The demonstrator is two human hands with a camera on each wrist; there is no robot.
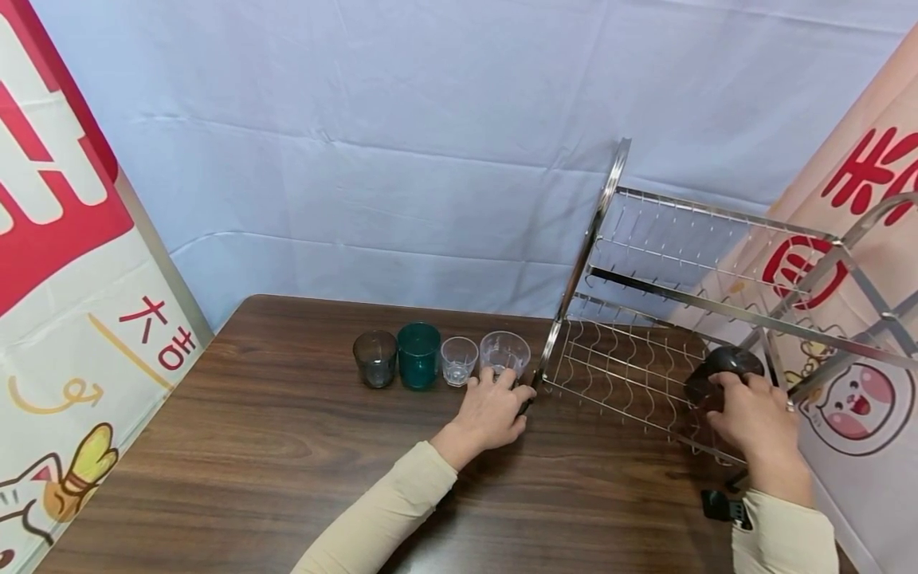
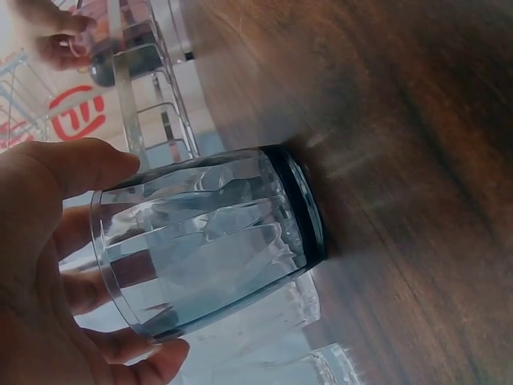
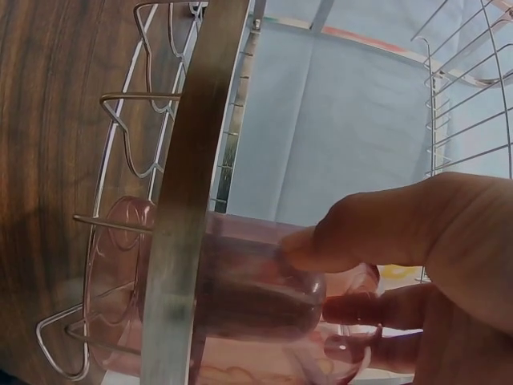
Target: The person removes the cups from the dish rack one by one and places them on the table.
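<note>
My left hand (image 1: 488, 410) is at the right end of a row of glasses, beside the rack. In the left wrist view its fingers and thumb grip the rim of a clear glass (image 2: 208, 233) with a thick, dark-looking base on the table. My right hand (image 1: 763, 418) reaches into the lower tier of the metal dish rack (image 1: 674, 295). It grips the upper end of a pink see-through glass (image 3: 120, 261), upside down there. A dark glass (image 1: 735, 360) stands right by it, seen through the pink one in the right wrist view.
Left of my left hand stand a small clear glass (image 1: 459, 360), a green glass (image 1: 419, 356) and a grey-brown glass (image 1: 375, 359). The rack's upper tier (image 1: 706, 239) overhangs the lower one. A pale cloth (image 1: 358, 159) hangs behind the wooden table (image 1: 287, 462).
</note>
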